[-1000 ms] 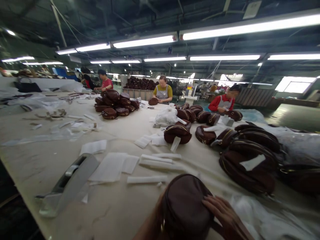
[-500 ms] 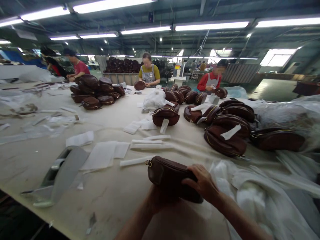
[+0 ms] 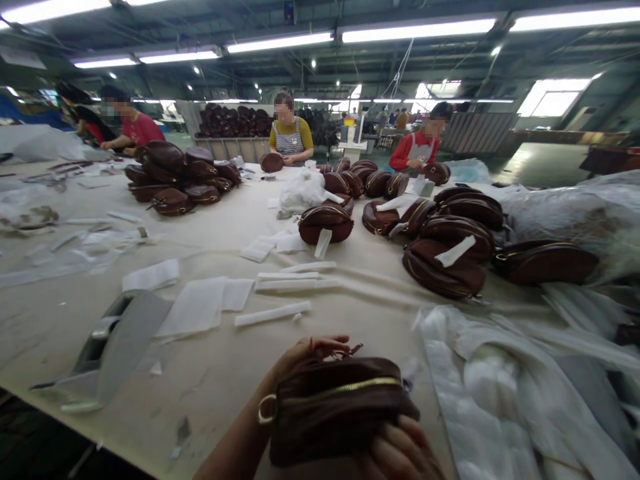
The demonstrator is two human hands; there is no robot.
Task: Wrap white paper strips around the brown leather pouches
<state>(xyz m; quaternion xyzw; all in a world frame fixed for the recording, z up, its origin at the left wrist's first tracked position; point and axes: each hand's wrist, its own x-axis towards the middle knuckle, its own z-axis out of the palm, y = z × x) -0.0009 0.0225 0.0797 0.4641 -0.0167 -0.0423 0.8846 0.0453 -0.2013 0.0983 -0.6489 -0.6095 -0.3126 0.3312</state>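
Since the earlier frame the rounded dark-brown leather bag (image 3: 325, 423) has turned, brass-coloured zip (image 3: 360, 385) facing me. Right of the grey plastic tape dispenser (image 3: 137, 340), my left hand (image 3: 303, 353) holds its back, right hand (image 3: 397, 453) its lower front. I'd keep both grips while turning. Contents hidden. Far beyond dispenser: beige panelled bin (image 3: 235, 149) heaped with brown bags (image 3: 235, 122).

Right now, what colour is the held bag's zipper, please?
The zipper is gold, seen in the head view.
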